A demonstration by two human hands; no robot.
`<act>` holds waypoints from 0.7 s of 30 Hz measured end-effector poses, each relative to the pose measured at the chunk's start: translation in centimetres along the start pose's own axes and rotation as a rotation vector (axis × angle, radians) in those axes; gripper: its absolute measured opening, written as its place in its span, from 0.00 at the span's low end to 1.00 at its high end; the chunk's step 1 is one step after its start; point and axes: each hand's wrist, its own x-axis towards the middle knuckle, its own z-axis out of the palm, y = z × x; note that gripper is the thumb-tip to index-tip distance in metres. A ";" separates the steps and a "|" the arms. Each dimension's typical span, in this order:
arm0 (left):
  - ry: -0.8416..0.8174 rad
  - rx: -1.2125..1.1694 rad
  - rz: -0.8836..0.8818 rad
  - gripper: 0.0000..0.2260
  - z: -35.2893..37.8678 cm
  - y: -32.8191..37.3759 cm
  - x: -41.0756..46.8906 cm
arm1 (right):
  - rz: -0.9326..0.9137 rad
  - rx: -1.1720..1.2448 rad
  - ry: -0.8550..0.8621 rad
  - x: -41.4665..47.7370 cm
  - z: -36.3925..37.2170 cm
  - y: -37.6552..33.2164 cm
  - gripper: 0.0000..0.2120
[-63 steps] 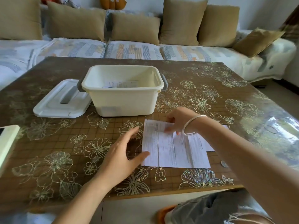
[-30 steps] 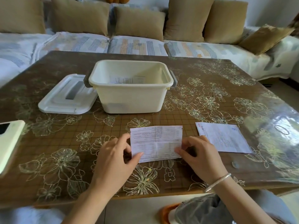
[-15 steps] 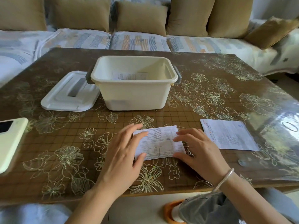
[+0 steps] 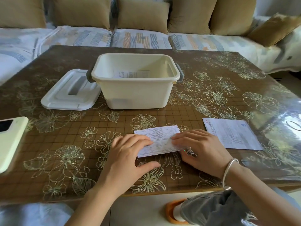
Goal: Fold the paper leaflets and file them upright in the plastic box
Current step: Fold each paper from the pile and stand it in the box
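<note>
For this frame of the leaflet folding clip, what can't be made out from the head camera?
- Leaflet in the box: the near wall of the box hides all but its top edge; their count is unclear.
- Folded leaflet: its ends lie under the left hand and right hand; the print is too small to read.
- Phone: cut off by the frame's left edge.
- Flat leaflet: text too small.
</note>
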 end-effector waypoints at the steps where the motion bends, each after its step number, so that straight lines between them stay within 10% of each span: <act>1: 0.013 -0.018 -0.008 0.23 0.0 -0.1 0.0 | 0.047 0.042 0.013 0.0 0.1 0.0 0.12; 13: 0.194 -0.116 -0.087 0.02 -0.9 0.3 -0.1 | 0.345 0.286 0.189 -0.6 0.1 -2.1 0.08; 21: 0.129 -0.051 -0.212 0.11 -0.2 0.3 1.2 | 0.484 0.225 0.100 0.4 0.8 -2.2 0.15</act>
